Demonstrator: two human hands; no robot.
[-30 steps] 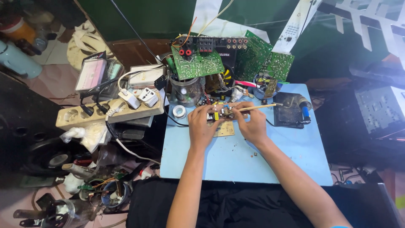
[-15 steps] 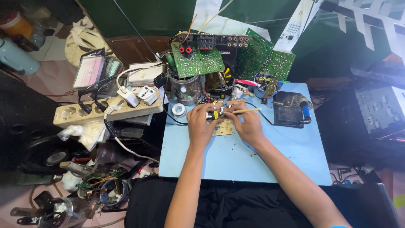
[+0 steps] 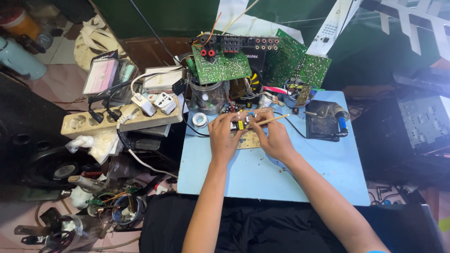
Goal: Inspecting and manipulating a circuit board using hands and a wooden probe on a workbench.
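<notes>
Fingers of both hands close on a small tan circuit board [image 3: 247,136] lying flat at the far middle of the light blue tabletop [image 3: 262,173]. On the left hand [image 3: 224,136] the fingertips curl down and pinch the board's left edge, next to a small yellow block-shaped component standing among other tiny parts. On the right hand [image 3: 274,138] the fingers are clamped together around a thin, pale wooden-looking stick [image 3: 268,121], which slants up to the right while its near end meets the board's top face between the two hands. Both forearms reach in from the bottom of the view over dark cloth.

Behind the board stands a clear round jar [image 3: 207,96] stuffed with small parts, and a small roll of white tape [image 3: 199,119] lies flat just left of the left hand. Above these lean several green printed circuit boards [image 3: 219,65], stippled with solder points, against a black panel with rows of red and white sockets. To the right of the hands a dark, grimy rectangular soldering stand [image 3: 322,120] holds a blue-handled soldering iron [image 3: 342,122], its black cable trailing across the blue surface. Off the table's left edge a long beige power strip [image 3: 117,119] carries black and white plugs with tangled cords.
</notes>
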